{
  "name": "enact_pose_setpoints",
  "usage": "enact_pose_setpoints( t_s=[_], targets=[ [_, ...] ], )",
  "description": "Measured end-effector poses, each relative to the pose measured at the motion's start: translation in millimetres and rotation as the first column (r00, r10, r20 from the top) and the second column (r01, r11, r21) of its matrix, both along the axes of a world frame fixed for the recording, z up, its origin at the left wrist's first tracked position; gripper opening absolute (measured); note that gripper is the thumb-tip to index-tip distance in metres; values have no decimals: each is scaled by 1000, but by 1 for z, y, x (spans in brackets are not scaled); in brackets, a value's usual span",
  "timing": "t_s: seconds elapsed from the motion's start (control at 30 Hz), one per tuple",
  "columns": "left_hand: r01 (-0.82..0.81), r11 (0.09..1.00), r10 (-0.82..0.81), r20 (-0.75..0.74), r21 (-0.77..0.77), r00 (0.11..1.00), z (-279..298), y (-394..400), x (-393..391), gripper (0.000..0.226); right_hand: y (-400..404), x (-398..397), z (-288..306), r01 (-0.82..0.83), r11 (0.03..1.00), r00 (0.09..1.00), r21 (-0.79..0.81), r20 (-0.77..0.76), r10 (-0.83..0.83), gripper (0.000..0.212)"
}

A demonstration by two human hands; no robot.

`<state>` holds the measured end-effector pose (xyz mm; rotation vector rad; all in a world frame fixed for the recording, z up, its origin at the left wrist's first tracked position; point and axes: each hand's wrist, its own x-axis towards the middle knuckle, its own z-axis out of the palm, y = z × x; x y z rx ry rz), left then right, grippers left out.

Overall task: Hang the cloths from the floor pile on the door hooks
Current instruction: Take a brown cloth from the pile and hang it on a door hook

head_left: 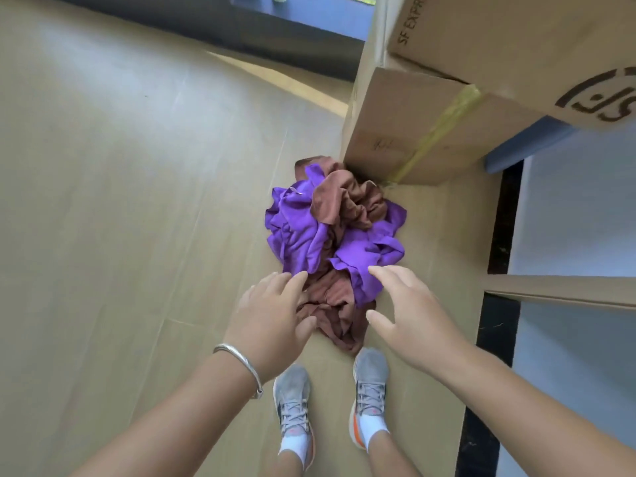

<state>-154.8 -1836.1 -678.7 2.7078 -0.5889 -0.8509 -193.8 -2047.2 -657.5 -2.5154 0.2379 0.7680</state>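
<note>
Both hands are out over the pile of cloths (335, 242), so the step in hand looks like the first pick: taking one cloth up off the floor (137, 201) before any hanging can start. The left hand (272, 318) has its grip open, fingers spread and loosely bent, holding nothing; its fingertips sit at the near edge of the heap, over the brown cloth (330, 304), though whether they touch it cannot be told. The right hand (406, 304) is likewise open and empty, its fingers pointing at the purple cloth (364, 256) just ahead of them. The pile lies directly beyond both grips, crumpled purple and brown together, its far side against a cardboard box (406, 132); the person's shoes (370, 383) stand just behind it. No door or hooks show here. The next move probably calls for closing on a single cloth and lifting it free of the tangle, since the folds interlock and a careless grab may drag a second one along.
</note>
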Motion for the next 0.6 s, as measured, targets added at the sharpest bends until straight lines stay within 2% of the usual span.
enact_pose_setpoints(
  t_s=[0.2, 0.33, 0.5, 0.6],
  targets=[
    [17, 1000, -16, 12, -19, 1000, -122, -22, 23, 67, -22, 36, -131, -50, 999, 998, 2, 35, 50, 65],
    [58, 998, -57, 73, -16, 996, -195, -30, 53, 67, -29, 58, -211, -52, 999, 997, -7, 58, 53, 66],
    [188, 978, -203, 186, 95, 961, -275, -36, 113, 67, -32, 93, -292, -66, 996, 987, -53, 143, 73, 67],
    [208, 971, -229, 219, 114, 949, -308, -41, 145, 65, -30, 114, -328, -57, 990, 973, -126, 214, 83, 66]
  ],
)
